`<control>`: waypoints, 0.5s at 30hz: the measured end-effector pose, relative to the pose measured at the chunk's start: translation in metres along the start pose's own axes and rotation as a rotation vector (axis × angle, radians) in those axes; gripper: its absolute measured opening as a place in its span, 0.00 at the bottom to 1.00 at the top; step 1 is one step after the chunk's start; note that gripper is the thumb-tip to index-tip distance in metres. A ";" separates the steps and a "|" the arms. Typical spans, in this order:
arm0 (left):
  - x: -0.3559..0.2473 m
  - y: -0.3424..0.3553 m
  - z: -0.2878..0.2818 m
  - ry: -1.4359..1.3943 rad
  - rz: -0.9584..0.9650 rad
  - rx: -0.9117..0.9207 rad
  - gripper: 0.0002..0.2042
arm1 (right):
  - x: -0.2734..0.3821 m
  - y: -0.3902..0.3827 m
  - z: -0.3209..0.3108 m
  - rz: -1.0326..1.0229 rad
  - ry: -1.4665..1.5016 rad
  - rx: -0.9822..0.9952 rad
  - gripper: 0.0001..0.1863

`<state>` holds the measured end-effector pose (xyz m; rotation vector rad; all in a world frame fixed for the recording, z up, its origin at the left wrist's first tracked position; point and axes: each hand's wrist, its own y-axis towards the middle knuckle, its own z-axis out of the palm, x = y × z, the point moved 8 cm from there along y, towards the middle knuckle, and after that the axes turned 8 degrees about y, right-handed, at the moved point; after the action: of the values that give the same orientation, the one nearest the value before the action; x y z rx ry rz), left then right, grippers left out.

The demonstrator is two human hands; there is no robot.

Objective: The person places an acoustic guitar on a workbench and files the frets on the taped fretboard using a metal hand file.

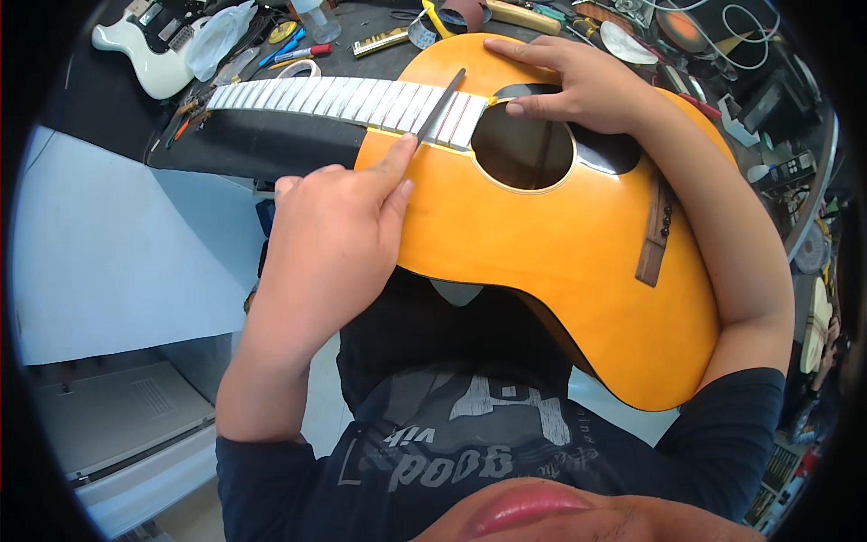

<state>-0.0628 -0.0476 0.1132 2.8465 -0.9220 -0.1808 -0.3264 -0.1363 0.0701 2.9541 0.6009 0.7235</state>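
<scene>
An orange acoustic guitar (542,239) without strings rests across my lap and against the bench edge. Its fretboard (339,98) points left and is covered in whitish strips between the frets. My left hand (339,239) is closed around a slim dark file (442,110), index finger stretched along it. The file lies slantwise over the frets near the body end. My right hand (582,86) lies on the guitar top above the soundhole (524,144), thumb and fingers spread, holding nothing. The right forearm reaches around the body, past the brown bridge (655,235).
On the dark bench (257,140) stand a white electric guitar body (149,56), a plastic bag (219,41), a clear bottle (318,20), a tape roll (301,70) and a red marker (302,54). Loose tools and cables crowd the far right. A grey case (126,415) sits low at left.
</scene>
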 end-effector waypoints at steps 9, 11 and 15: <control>0.013 -0.052 0.012 -0.073 -0.027 -0.010 0.21 | 0.004 0.002 0.002 0.038 -0.034 0.039 0.46; 0.009 -0.026 0.011 -0.003 -0.006 -0.012 0.21 | 0.002 0.002 0.003 0.053 -0.014 0.032 0.46; 0.002 0.019 0.009 0.064 0.069 -0.067 0.22 | 0.007 0.000 0.001 -0.009 0.018 0.011 0.46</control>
<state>-0.0733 -0.0650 0.1073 2.7382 -0.9805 -0.1096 -0.3206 -0.1335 0.0718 2.9560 0.6210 0.7499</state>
